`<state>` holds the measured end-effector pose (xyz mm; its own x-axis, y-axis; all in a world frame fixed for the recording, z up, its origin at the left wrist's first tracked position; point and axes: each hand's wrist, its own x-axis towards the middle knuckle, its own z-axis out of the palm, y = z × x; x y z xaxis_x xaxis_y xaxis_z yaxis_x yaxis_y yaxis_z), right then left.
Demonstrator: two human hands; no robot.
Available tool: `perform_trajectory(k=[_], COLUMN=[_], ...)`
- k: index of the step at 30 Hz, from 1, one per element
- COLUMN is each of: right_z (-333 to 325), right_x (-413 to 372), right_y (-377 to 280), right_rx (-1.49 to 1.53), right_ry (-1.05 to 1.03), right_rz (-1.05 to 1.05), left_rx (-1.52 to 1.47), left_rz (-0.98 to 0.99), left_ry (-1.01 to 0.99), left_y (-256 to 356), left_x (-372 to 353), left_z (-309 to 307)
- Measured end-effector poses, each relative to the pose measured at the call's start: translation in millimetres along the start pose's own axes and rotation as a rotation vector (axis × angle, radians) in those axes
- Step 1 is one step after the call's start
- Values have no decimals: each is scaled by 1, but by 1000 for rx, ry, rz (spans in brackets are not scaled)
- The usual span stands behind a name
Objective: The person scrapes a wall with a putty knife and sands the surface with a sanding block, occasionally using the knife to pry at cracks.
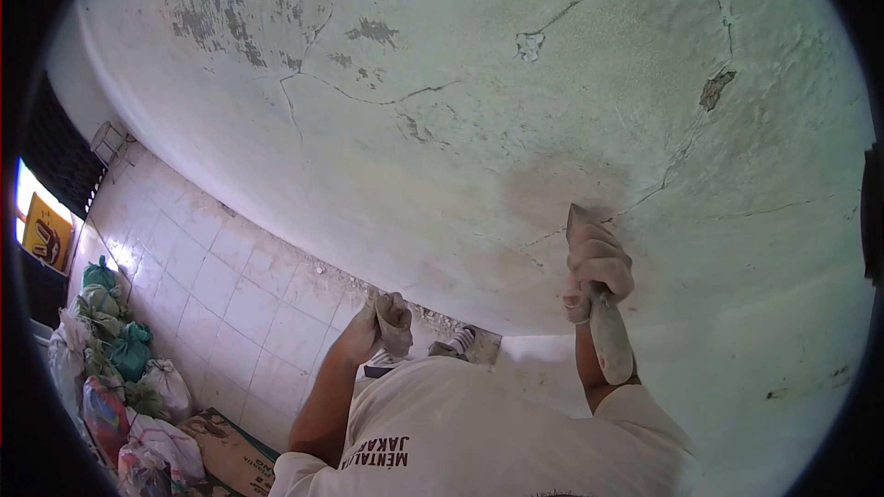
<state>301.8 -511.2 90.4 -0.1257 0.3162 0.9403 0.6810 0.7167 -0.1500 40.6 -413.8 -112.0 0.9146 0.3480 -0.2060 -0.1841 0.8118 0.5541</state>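
My right hand is wrapped round a hand tool that looks like a trowel. A dark pointed tip juts above my fist, at or very near the wall. Its long pale, rounded end lies along my forearm. That tip is beside a crack in a brownish damp-looking patch of the pale green wall. Lower left, my dusty left hand is closed in front of my body, away from the wall. Something greyish seems bunched in it, but I cannot make out what.
Several cracks, peeled paint and a broken hole mark the wall. Rubble lies along its foot on the tiled floor. Tied bags and a cardboard box stand lower left; a stool is farther back.
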Motion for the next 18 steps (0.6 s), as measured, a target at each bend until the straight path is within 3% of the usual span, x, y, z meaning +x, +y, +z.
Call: perform_trajectory(k=[3, 12, 18], right_z=[-7, -15, -9], right_x=[-2, 8, 2], right_y=[7, 15, 14], right_rx=[46, 290, 212], right_ry=[-76, 73, 89], right_rz=[-44, 20, 36], left_rx=[-24, 25, 149], left_rz=[39, -97, -109], left_ry=[17, -17, -1], left_y=[-2, -8, -7], left_x=[11, 46, 67], left_z=[6, 32, 32])
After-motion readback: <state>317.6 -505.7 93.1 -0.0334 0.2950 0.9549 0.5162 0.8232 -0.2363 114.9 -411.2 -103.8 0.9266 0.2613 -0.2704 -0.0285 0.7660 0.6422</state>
